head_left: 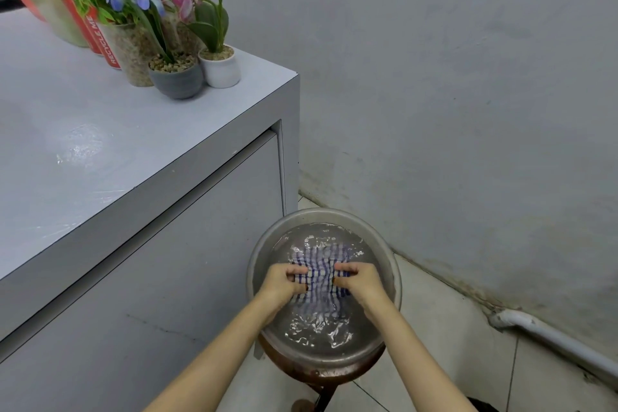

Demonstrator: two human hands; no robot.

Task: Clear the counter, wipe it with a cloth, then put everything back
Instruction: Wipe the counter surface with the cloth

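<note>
Left grip (284, 281): fingers curled round a bunched fold of the cloth, thumb on top; it sits at 9 o'clock inside the basin.
Right grip (359, 279): closed in the same way on the opposite fold, at 3 o'clock, so the two grips face each other with a short bridge of fabric between them.
Cloth (319, 264): blue-and-white checked, lying in the water; it spreads out toward 12 o'clock and hangs down under the surface toward 6 o'clock.
Handling: I judge it soft and limp, heavier now because it is soaked, and it will drip much when lifted. It is not fragile.
Where to hold: the gathered folds, as now. For wringing, better to roll it together and take both ends firmly.
Basin (322, 212): round, metal; the water (321, 328) in it is rippled around the wrists.
Stool (321, 375): brown, directly under the basin.
Worktop (100, 130): at 10 o'clock from the basin, with shiny streaks that look wet.
Flower pots (176, 82): grouped on its far corner, at 11 o'clock.
Risk: drops on the floor tiles (451, 328) if the cloth leaves the basin unwrung.
</note>
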